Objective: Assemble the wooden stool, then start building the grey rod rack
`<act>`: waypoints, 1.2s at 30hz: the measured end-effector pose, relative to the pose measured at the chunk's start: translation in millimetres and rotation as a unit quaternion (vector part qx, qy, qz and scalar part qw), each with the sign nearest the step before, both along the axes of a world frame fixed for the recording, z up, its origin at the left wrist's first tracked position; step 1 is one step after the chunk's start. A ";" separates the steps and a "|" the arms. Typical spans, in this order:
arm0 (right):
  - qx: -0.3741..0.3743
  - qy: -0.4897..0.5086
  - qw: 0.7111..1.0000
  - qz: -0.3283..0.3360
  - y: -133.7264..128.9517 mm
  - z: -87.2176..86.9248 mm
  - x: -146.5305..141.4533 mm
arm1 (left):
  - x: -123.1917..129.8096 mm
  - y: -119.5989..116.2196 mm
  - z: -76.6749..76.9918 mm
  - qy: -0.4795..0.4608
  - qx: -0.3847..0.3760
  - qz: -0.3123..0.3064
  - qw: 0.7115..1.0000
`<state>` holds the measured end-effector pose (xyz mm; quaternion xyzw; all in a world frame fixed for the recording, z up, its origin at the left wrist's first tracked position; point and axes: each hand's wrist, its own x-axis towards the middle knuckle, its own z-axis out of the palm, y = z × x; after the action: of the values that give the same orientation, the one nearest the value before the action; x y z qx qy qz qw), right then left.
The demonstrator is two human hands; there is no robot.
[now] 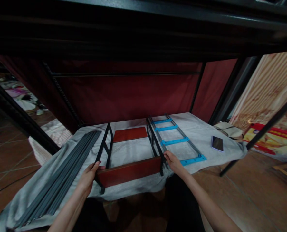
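Observation:
In front of me on the grey cloth point(130, 154) stands a small rack with two black side frames. A reddish-brown board point(132, 173) spans its front. My left hand point(89, 176) is closed around the left side frame point(103, 143), beside the board's left end. At the other end, my right hand point(173, 161) pinches the right side frame point(154, 135) near its front corner. A second reddish-brown board point(130, 134) lies flat on the cloth between the frames, towards the back. Part of each hand's fingers is hidden behind the frames.
Several grey tubes point(68, 174) lie bundled on the left. To the right are grey rods joined by blue crosspieces point(174, 141) and a phone point(217, 143). A dark beam point(143, 35) crosses overhead. Behind hangs a dark red curtain point(131, 96).

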<state>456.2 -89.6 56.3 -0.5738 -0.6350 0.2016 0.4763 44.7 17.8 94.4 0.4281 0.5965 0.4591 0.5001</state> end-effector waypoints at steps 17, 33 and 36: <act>-0.096 0.005 0.995 -0.029 14.8 7.8 -1.3 | 1.9 0.7 -3.8 0.144 0.059 -0.002 0.988; -0.063 0.009 0.998 0.020 8.8 3.8 3.0 | 2.2 -4.2 -3.9 0.130 0.076 -0.003 0.989; -0.097 0.042 0.994 0.019 9.7 2.1 4.8 | 3.0 -7.0 -2.0 0.119 0.071 -0.001 0.990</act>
<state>461.0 -79.9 58.4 -0.5960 -0.6028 0.2955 0.4405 47.7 10.9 92.4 0.5145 0.6174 0.4459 0.3940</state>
